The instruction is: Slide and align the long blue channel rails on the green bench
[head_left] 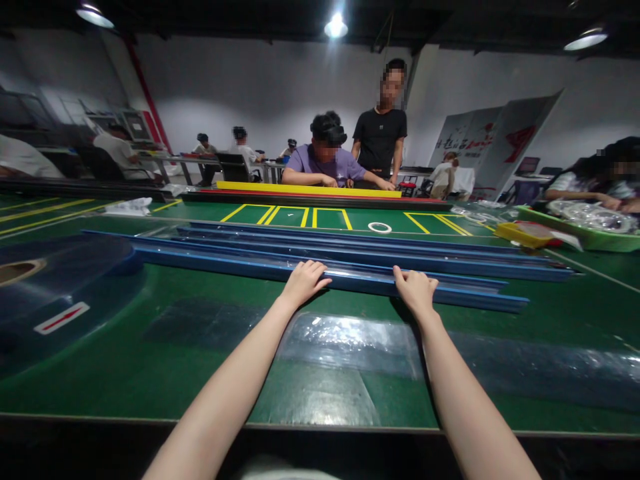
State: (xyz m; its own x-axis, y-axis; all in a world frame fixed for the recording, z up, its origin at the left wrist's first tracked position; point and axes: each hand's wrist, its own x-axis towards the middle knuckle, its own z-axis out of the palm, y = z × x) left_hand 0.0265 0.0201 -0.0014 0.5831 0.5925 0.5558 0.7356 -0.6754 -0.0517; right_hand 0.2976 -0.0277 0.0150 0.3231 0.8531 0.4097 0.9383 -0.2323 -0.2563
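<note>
Two bare forearms (235, 373) stretch up from the lower edge; the left hand (303, 282) and right hand (417, 291), backs upward, each curl their grip around the nearest blue channel (363, 283), mid-frame.

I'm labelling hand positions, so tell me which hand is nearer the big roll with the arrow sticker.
Left. The left hand is on the front blue strip, right of the roll; the right hand is farther along that strip.

Dim overall, with bright ceiling lamps (336, 27) and white glare on clear film (345, 337)
</note>
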